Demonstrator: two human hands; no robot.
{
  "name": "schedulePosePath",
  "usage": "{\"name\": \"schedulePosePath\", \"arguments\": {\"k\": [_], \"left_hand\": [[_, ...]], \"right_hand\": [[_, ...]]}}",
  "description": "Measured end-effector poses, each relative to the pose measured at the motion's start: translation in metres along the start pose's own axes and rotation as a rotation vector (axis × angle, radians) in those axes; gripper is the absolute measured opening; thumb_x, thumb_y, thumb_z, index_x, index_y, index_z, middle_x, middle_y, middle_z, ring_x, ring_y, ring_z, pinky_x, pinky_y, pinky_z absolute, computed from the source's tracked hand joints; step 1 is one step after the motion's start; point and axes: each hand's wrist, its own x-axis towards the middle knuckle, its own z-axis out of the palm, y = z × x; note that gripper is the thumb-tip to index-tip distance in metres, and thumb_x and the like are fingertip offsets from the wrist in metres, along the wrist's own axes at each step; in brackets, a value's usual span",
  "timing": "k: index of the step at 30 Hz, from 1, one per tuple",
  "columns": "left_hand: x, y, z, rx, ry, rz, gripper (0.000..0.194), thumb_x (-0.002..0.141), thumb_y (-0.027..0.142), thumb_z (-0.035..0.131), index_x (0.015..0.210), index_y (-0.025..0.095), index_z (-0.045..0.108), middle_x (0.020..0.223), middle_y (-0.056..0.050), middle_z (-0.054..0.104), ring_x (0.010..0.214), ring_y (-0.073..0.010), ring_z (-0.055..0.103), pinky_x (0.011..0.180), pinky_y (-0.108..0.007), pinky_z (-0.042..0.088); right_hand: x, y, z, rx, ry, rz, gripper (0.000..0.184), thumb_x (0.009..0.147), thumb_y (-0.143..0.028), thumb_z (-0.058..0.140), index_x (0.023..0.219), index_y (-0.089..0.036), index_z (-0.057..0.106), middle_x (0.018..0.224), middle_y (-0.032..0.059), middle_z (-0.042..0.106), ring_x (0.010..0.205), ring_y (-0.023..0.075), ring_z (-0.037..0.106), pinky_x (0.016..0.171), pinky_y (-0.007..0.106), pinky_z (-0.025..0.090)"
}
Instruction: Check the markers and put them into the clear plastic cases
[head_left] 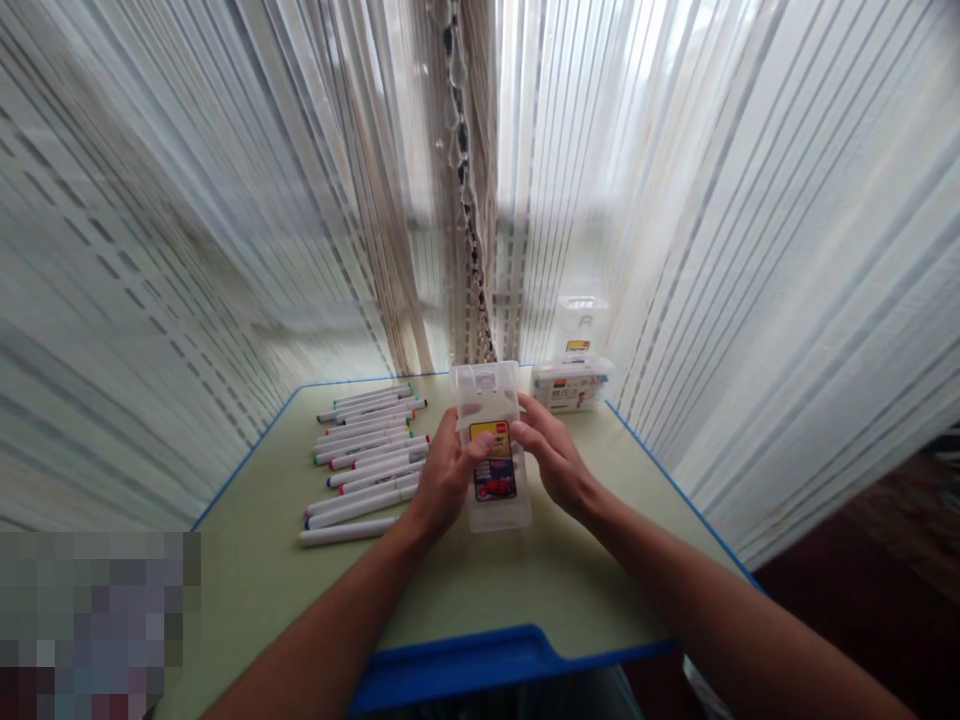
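Note:
Between my two hands is a clear plastic case (492, 515) with a yellow and dark label showing a red car. My left hand (448, 470) grips its left side, thumb lying over the label. On the other side, my right hand (553, 450) holds the case's right edge, its thumb at the label's upper corner and the other fingers partly hidden behind. Left of the case, several white markers (367, 462) with coloured ends lie in a loose column on the table. The nearest marker (349, 531) passes close to my left wrist.
The pale green table (465, 600) has a blue rim with a blue ledge (465, 665) at the front. At the back right stands another clear case (574, 385) with its lid raised, holding markers. Striped string curtains (300, 200) hang close behind and along both sides.

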Motion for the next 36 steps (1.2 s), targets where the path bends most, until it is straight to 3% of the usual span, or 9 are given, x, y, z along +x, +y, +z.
{"name": "schedulePosePath", "arguments": {"k": [4, 7, 9, 12, 15, 20, 24, 32, 36], "left_hand": [[-0.001, 0.005, 0.003, 0.071, -0.003, 0.045, 0.051, 0.086, 0.039, 0.069, 0.126, 0.017, 0.046, 0.109, -0.010, 0.071, 0.094, -0.0241, 0.070, 0.080, -0.034, 0.055], [-0.002, 0.005, 0.003, 0.118, -0.062, 0.058, 0.051, 0.085, 0.035, 0.071, 0.126, 0.019, 0.046, 0.105, -0.008, 0.070, 0.088, -0.0224, 0.070, 0.077, -0.032, 0.055], [-0.003, 0.003, 0.002, 0.163, -0.091, 0.055, 0.051, 0.085, 0.036, 0.071, 0.127, 0.020, 0.046, 0.102, -0.007, 0.070, 0.083, -0.0207, 0.069, 0.072, -0.030, 0.055], [-0.003, -0.001, 0.000, 0.237, -0.094, 0.065, 0.052, 0.085, 0.039, 0.071, 0.128, 0.021, 0.047, 0.098, -0.005, 0.069, 0.077, -0.0183, 0.066, 0.066, -0.027, 0.052], [-0.003, -0.003, 0.000, 0.228, -0.092, 0.071, 0.053, 0.085, 0.040, 0.072, 0.128, 0.021, 0.048, 0.096, -0.005, 0.069, 0.075, -0.0177, 0.066, 0.065, -0.026, 0.053], [-0.004, -0.003, 0.002, 0.214, -0.086, 0.060, 0.055, 0.083, 0.042, 0.074, 0.127, 0.021, 0.048, 0.097, -0.006, 0.070, 0.075, -0.0188, 0.067, 0.065, -0.027, 0.053], [-0.006, -0.002, 0.002, 0.227, -0.088, 0.070, 0.056, 0.083, 0.044, 0.073, 0.128, 0.021, 0.049, 0.100, -0.007, 0.071, 0.078, -0.0210, 0.068, 0.065, -0.028, 0.053], [-0.007, 0.002, 0.006, 0.148, -0.117, 0.107, 0.052, 0.086, 0.041, 0.072, 0.128, 0.018, 0.051, 0.102, -0.008, 0.071, 0.083, -0.0212, 0.069, 0.070, -0.029, 0.053], [-0.008, 0.006, 0.006, 0.099, -0.127, 0.104, 0.052, 0.085, 0.040, 0.073, 0.126, 0.019, 0.049, 0.106, -0.008, 0.072, 0.088, -0.0227, 0.070, 0.073, -0.030, 0.055]], "right_hand": [[0.003, -0.005, -0.003, -0.022, 0.059, -0.060, 0.057, 0.095, -0.049, 0.056, 0.144, -0.022, 0.049, 0.115, 0.0103, 0.069, 0.101, 0.0268, 0.066, 0.088, 0.044, 0.054], [0.006, -0.014, -0.010, -0.160, 0.183, -0.228, 0.064, 0.092, -0.045, 0.064, 0.150, -0.029, 0.042, 0.143, 0.0121, 0.055, 0.122, 0.0287, 0.058, 0.096, 0.047, 0.053], [0.008, -0.021, -0.015, -0.340, 0.235, -0.359, 0.065, 0.089, -0.039, 0.070, 0.149, -0.034, 0.044, 0.149, 0.0101, 0.048, 0.128, 0.0289, 0.054, 0.100, 0.049, 0.052], [0.008, -0.030, -0.018, -0.532, 0.239, -0.530, 0.054, 0.089, -0.029, 0.071, 0.141, -0.037, 0.056, 0.147, 0.0075, 0.050, 0.132, 0.0285, 0.052, 0.105, 0.051, 0.049], [0.007, -0.033, -0.016, -0.540, 0.240, -0.607, 0.041, 0.090, -0.022, 0.070, 0.129, -0.035, 0.066, 0.143, 0.0066, 0.055, 0.129, 0.0264, 0.056, 0.104, 0.049, 0.051], [0.003, -0.039, -0.009, -0.527, 0.286, -0.565, 0.025, 0.090, -0.021, 0.070, 0.113, -0.030, 0.071, 0.129, 0.0076, 0.064, 0.121, 0.0263, 0.062, 0.103, 0.050, 0.051], [-0.002, -0.043, -0.005, -0.530, 0.246, -0.535, 0.011, 0.092, -0.019, 0.064, 0.099, -0.026, 0.067, 0.127, 0.0086, 0.067, 0.121, 0.0271, 0.061, 0.106, 0.053, 0.048], [-0.009, -0.048, -0.010, -0.540, 0.159, -0.631, 0.015, 0.083, -0.022, 0.073, 0.097, -0.027, 0.071, 0.141, 0.0071, 0.060, 0.132, 0.0320, 0.053, 0.111, 0.057, 0.042], [-0.010, -0.047, -0.011, -0.359, 0.248, -0.571, 0.025, 0.085, -0.020, 0.070, 0.108, -0.030, 0.072, 0.140, 0.0051, 0.059, 0.132, 0.0296, 0.053, 0.112, 0.056, 0.042]]}}
